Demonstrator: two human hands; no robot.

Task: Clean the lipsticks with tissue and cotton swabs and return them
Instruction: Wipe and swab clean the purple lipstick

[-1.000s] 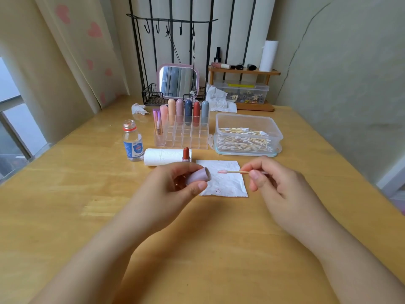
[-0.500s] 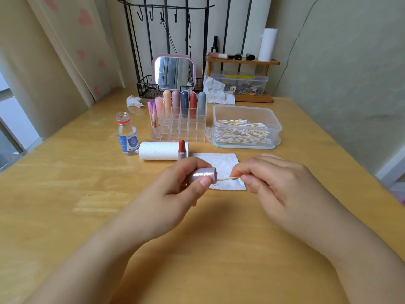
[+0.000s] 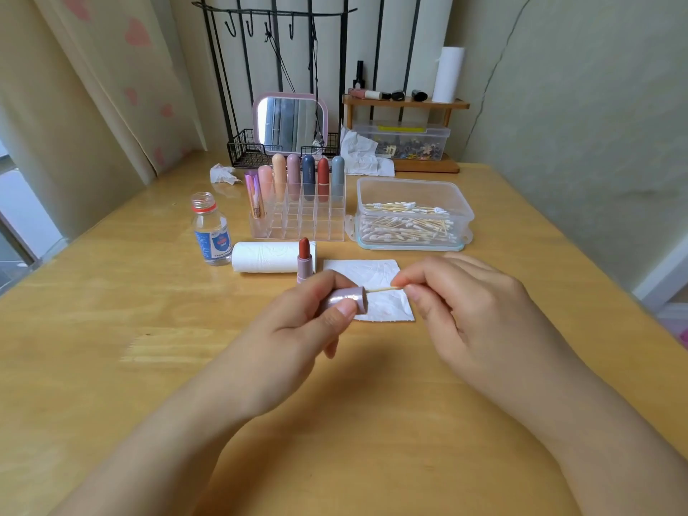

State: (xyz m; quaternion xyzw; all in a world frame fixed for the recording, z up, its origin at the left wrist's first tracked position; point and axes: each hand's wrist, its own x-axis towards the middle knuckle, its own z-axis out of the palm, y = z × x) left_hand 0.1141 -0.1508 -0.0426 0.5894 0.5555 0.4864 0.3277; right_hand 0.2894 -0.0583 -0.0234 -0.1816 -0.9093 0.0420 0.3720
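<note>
Wooden surface (image 3: 111, 348), morning light from window at left. At back, clear organiser rack (image 3: 298, 221) w/ capped lipsticks in rear row; beside it on the right, plastic tub (image 3: 413, 214) of cotton swabs. In front, tissue roll (image 3: 268, 256) lying on its side, open bottle (image 3: 210, 229) to its left, flat tissue sheet (image 3: 372, 271) to its right. Uncapped red lipstick (image 3: 304, 258) upright just in front of roll's end, apart from both hands.

Centre foreground: left hand (image 3: 298, 329), grip clamped round mauve lipstick cap (image 3: 348, 299), open mouth turned right. Right hand (image 3: 465, 310), thumb and forefinger pinched on cotton swab (image 3: 383, 289); swab tip hidden inside cap, stick only showing.

Step in hand, by the look of it: swabbing cap's inside. To do well: keep cap steady and level, roll stick between fingertips so tip sweeps full inner wall, go light to avoid snapping thin stick, work over tissue sheet to catch smears, check tip for pigment and swap for fresh one from tub if loaded.

Vs 1 s ago: swab then held clear of cap, pink tip visible over tissue; now fully entered. Vs 0.5 s ago: near-identical pose, stick showing at cap mouth as now. Red lipstick, roll, rack unmoved.
</note>
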